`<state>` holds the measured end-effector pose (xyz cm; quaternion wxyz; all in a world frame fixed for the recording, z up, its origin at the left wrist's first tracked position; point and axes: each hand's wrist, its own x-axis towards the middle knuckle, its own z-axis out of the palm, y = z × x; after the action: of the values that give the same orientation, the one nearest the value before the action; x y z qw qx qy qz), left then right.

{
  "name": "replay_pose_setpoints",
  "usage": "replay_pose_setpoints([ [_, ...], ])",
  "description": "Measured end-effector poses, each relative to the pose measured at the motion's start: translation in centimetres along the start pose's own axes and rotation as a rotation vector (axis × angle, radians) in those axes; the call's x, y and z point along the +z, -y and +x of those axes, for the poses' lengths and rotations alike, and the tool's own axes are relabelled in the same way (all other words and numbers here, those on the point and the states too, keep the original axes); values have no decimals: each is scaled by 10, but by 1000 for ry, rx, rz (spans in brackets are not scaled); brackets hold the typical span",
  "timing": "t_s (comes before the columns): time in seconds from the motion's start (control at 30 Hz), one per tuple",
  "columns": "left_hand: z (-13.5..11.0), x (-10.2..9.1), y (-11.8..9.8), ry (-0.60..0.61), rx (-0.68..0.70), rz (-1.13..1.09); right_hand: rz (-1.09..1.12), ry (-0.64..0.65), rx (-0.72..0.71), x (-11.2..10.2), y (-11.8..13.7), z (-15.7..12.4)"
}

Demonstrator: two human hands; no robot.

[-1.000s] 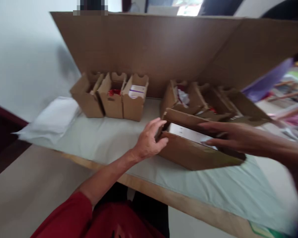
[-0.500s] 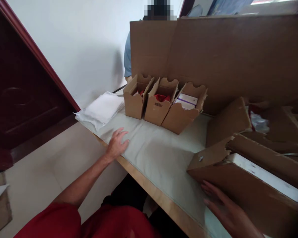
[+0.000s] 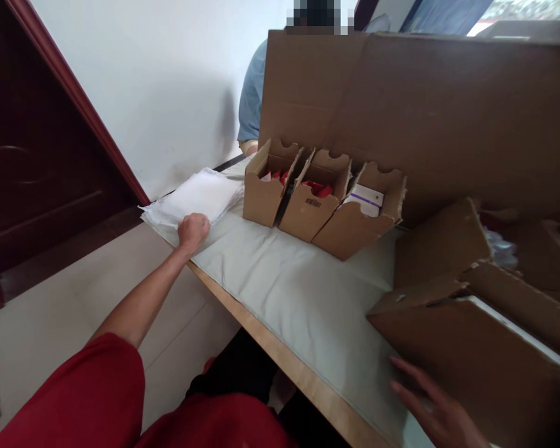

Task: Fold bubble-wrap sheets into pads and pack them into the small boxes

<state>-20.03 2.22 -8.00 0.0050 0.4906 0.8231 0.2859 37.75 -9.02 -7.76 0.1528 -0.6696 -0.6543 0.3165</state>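
My left hand is stretched out to the far left of the table, its fingers curled onto the near edge of a stack of white plastic bags. Whether they pinch one bag I cannot tell for sure. My right hand lies at the lower right with fingers spread flat against the front wall of an open cardboard box, which holds a white slab showing along its top.
Three small open cartons stand in a row at the back. A tall cardboard sheet rises behind them, with a person in blue behind it. More cartons crowd the right. A pale cloth covers the table; a dark door stands left.
My left hand left the big box, crossed the cloth leftwards and closed on the white bag stack. My right hand dropped from the box's top to its front wall. The view swung left.
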Motion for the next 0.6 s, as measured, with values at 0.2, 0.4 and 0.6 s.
replay_pose_setpoints([
  [0.2,6,-33,-2,-98,1,-122,25,-9,-25,6,6,-14],
  [0.4,-93,-52,-42,72,468,-523,423,194,-54,58,77,-15],
  [0.6,-192,-43,-86,605,817,-814,1020,496,90,112,149,22],
])
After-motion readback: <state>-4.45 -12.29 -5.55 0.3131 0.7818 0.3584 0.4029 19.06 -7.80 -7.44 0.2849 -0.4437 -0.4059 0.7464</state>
